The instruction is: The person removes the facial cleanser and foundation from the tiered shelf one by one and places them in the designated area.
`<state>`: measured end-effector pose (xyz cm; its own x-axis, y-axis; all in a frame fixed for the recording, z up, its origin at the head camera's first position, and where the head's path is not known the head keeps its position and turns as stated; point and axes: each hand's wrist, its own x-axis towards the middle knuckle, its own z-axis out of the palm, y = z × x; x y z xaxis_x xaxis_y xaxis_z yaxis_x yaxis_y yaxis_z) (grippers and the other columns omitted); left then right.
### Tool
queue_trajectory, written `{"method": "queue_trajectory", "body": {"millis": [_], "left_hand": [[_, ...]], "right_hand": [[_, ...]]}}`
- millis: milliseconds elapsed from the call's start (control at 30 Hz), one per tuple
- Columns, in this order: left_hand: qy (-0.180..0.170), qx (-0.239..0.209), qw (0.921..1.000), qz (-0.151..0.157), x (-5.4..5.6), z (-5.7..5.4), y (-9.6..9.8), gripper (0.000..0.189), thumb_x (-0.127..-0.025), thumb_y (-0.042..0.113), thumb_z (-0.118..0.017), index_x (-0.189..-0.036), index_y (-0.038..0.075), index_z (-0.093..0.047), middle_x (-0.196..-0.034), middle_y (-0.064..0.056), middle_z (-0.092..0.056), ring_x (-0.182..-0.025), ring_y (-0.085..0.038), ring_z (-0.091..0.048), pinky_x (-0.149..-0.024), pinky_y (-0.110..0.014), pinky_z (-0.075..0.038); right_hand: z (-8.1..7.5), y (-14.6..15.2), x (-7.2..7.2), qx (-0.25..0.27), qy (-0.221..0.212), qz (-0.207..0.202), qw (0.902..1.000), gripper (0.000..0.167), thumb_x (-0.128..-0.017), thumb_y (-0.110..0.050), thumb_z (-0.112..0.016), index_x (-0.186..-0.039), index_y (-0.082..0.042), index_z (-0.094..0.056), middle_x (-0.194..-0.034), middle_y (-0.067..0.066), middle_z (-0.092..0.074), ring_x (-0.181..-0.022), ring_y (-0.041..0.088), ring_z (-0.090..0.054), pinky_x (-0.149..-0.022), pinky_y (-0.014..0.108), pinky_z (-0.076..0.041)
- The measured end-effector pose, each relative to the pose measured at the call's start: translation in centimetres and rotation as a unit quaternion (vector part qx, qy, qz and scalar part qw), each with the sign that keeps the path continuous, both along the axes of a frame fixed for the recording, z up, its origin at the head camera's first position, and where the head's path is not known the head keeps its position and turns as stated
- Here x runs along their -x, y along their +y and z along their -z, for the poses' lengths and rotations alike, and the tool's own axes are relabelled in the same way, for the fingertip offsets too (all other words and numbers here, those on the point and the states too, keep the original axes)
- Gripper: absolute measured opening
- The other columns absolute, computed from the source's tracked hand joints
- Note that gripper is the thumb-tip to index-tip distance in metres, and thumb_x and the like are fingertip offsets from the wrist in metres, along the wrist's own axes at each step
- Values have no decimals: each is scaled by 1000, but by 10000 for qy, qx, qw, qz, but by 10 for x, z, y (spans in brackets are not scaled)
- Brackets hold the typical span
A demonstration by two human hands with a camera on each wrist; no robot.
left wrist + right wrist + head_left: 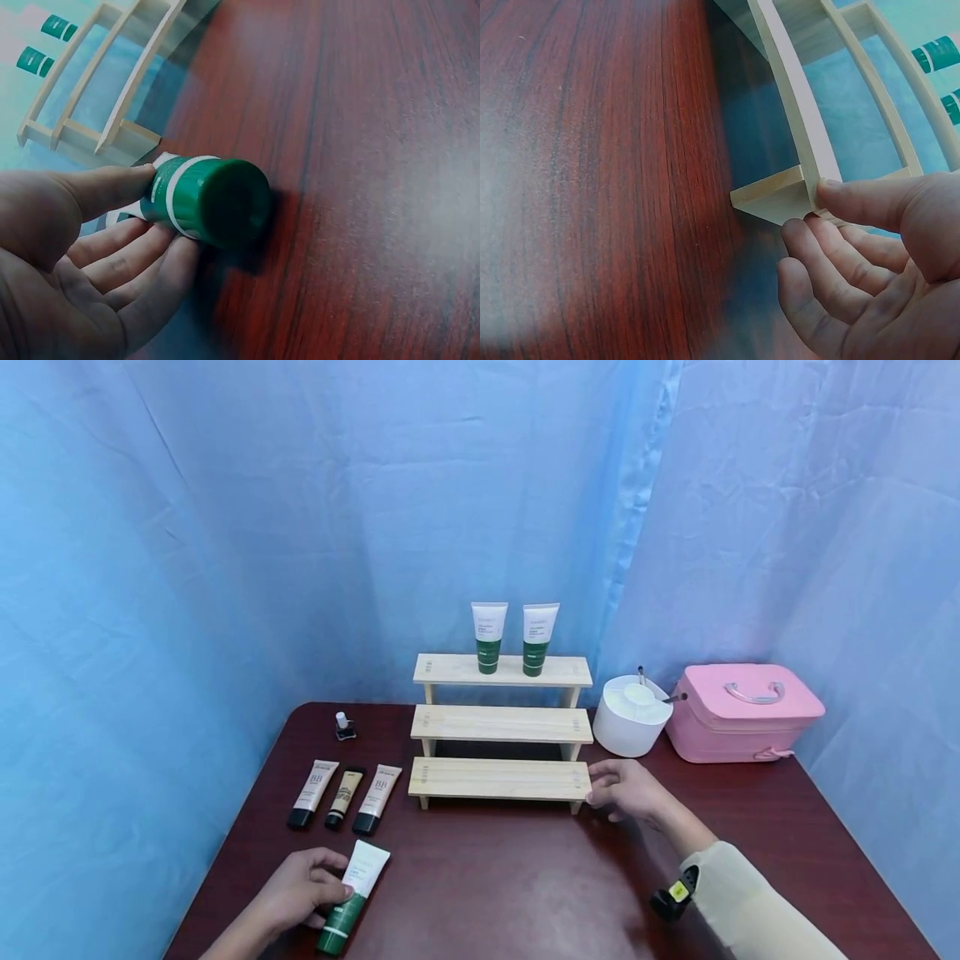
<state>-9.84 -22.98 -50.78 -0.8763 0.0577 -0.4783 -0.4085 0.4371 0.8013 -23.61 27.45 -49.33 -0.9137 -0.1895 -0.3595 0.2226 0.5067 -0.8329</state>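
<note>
My left hand (pixel 303 887) pinches a white and green squeeze tube (pixel 365 866) between thumb and fingers, near the front left of the table. The tube's green cap (pixel 236 202) faces the left wrist camera. At the right end of a three-step wooden display stand (pixel 498 778), my right hand (pixel 626 789) grips the lowest step, thumb against its edge and fingers curled below, as the right wrist view shows. Two matching tubes, one left (pixel 489 635) and one right (pixel 538 639), stand cap down on the top step.
Left of the stand lie two BB cream tubes (pixel 313 793) (pixel 377 799) with a smaller beige tube (pixel 345 795) between them. Behind them is a small dark bottle (pixel 345 727) with a white cap. A white round holder (pixel 630 727) and pink case (pixel 742 714) stand right.
</note>
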Motion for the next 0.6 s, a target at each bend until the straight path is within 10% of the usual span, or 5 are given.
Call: {"method": "queue_trajectory", "body": {"millis": [600], "left_hand": [[-273, 558, 9967, -522, 0, 0, 9, 41, -84, 6, -81, -121, -2, -64, -88, -9, -71, -76, -20, -69, -58, -40, -60]], "right_hand": [[-2, 0, -2, 104, -35, 18, 9999, 59, -86, -2, -75, -140, 7, -53, -106, 16, -71, -87, 23, -70, -65, 44, -60]]}}
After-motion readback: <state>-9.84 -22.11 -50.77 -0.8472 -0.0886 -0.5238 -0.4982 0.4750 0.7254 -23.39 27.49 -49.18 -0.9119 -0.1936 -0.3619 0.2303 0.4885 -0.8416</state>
